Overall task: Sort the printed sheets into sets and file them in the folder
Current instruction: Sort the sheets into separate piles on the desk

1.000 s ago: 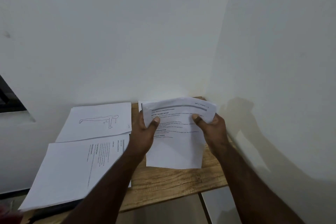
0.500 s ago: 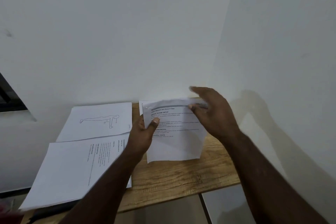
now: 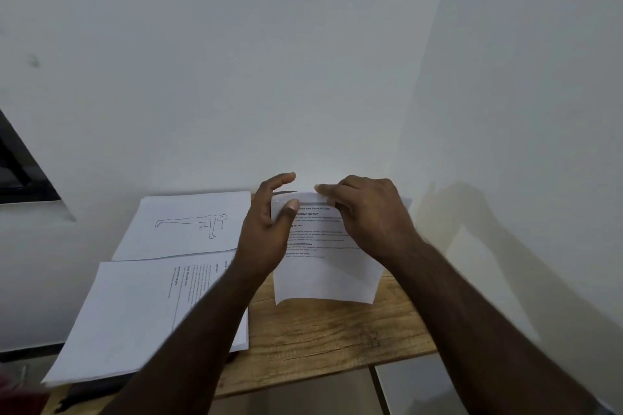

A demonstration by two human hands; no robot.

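A small stack of printed sheets headed with text stands tilted up on the wooden table near the back wall. My left hand holds its upper left corner, thumb on the front and index finger raised behind. My right hand lies over the upper right part, with its fingertips curled on the top edge. A pile with a drawing of a plank figure lies at the back left. A larger text pile, turned sideways, lies in front of it. A dark flat thing, perhaps the folder, shows under that pile.
White walls meet in a corner just behind and to the right of the table. A dark window frame sits at the far left. Something red and blurred shows at the bottom left corner. The table's front edge runs below my forearms.
My right hand let go of the sheets' right side, rose over them and now has its fingertips on the top edge. My left hand slid up to the top left corner.
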